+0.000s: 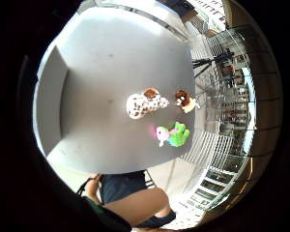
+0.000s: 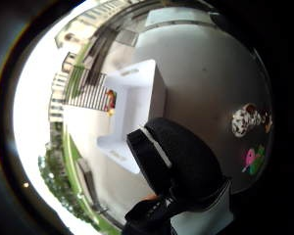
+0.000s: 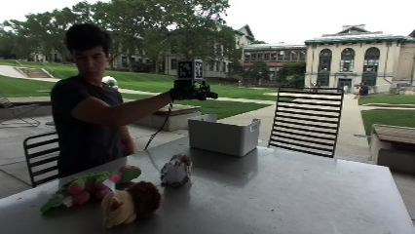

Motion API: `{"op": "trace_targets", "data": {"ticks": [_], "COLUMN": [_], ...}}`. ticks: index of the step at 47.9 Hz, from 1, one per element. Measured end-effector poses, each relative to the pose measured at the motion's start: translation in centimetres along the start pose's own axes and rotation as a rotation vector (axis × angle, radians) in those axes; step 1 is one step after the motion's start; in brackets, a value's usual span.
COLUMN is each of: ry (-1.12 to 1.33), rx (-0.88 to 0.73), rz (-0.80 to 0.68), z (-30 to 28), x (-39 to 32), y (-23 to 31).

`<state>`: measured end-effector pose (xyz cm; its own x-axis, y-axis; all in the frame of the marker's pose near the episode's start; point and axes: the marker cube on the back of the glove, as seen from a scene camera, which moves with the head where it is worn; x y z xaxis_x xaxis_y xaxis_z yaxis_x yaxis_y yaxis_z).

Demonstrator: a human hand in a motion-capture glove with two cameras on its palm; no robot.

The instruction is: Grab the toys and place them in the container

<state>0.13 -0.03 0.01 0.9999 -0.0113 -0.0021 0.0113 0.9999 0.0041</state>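
Three plush toys lie on the grey table [image 3: 292,195]: a green and pink one [image 3: 84,187], a brown and tan one [image 3: 133,202] and a white one with brown spots [image 3: 176,170]. The white open container [image 3: 223,136] stands at the table's far edge. My gloved right hand [image 3: 188,90] is raised high in the air above the container's left end, well away from the toys, and holds nothing. From the palm I see the spotted toy [image 1: 145,104], brown toy [image 1: 185,100] and green toy [image 1: 171,134] far below. A small red and yellow thing [image 2: 110,100] shows at the container [image 2: 137,93] rim.
A black slatted chair [image 3: 308,119] stands behind the table beside the container. Another chair [image 3: 42,151] is behind the person at the left. The person stands at the table's left side, close to the toys.
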Motion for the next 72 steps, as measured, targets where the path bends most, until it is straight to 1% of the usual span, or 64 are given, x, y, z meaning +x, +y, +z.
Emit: {"op": "trace_targets", "data": {"ticks": [7, 18, 22, 28, 36, 42, 48, 52, 72], "ry": [0.016, 0.025, 0.027, 0.059, 0.057, 0.063, 0.028, 0.029, 0.039], "rx": [0.004, 0.011, 0.004, 0.036, 0.04, 0.057, 0.062, 0.055, -0.014], "rz": [-0.021, -0.027, -0.021, -0.032, 0.032, 0.075, 0.121, 0.171, 0.286], "z": [-0.1, -0.6, -0.7, -0.6, 0.5, 1.9, 3.8, 5.4, 14.1], "x": [-0.2, 1.4, 3.7, 8.0, 14.0, 21.4, 25.2, 27.8, 35.5], "y": [0.5, 1.8, 2.5, 4.3, 7.6, 8.7, 11.8, 13.0, 16.6]}}
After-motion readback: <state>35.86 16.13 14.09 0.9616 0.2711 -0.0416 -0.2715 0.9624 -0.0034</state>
